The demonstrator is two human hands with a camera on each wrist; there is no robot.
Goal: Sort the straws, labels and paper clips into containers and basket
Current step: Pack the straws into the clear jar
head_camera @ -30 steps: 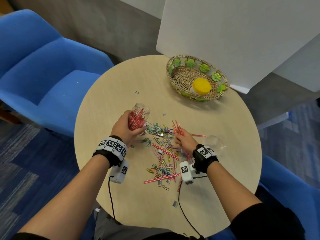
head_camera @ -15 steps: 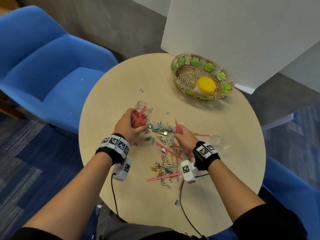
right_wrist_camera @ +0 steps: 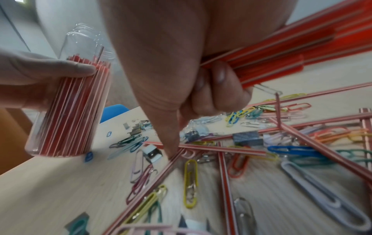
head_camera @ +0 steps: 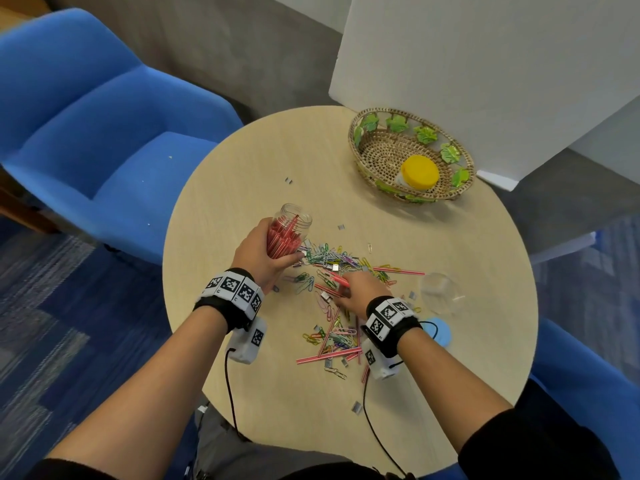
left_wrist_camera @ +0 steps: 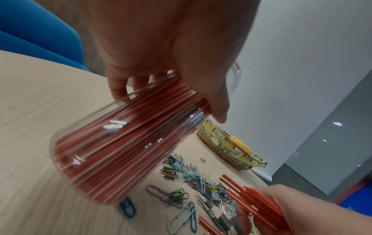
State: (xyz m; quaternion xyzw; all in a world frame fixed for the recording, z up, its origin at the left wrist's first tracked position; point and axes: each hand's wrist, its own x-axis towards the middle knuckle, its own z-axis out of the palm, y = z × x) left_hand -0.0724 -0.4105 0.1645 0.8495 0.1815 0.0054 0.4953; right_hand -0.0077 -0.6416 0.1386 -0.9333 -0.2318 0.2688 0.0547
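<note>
Round and pale, the tabletop (head_camera: 242, 358) carries the whole job, with a blue chair (head_camera: 104, 109) off to the far left and a white board (head_camera: 485, 64) standing beyond the far edge; at far right sits the woven basket (head_camera: 360, 140) with a yellow-lidded container (head_camera: 420, 172) lying inside it; near right, just beside the right wrist, a clear container (head_camera: 440, 293) lies apart from its blue lid (head_camera: 438, 332).

Now the pile: paper clips (head_camera: 332, 258) in every colour spread across the middle, small grey labels (head_camera: 356, 407) scattered among and around them, and loose straws (head_camera: 327, 355) crossing over the lot.

Left hand (head_camera: 263, 251) is wrapped round the straw jar (head_camera: 289, 233), thumb on the near side, jar packed with red-striped straws and tipped so its open mouth points far and slightly right; it looks lifted just off the tabletop, though I cannot tell for sure.

Right hand (head_camera: 360, 289) has its back fingers curled round a short bundle of straws (right_wrist_camera: 271, 63), grip narrow and full; meanwhile its fingertips (right_wrist_camera: 171, 152) come down on one more straw (right_wrist_camera: 159, 174) lying flat.

Here is what counts, I'd say: that target straw runs near-to-far under the right hand, the jar mouth lies left and farther away, and the right hand is the nearer one; so the bundle must swing left and turn end-on to the mouth.
</note>
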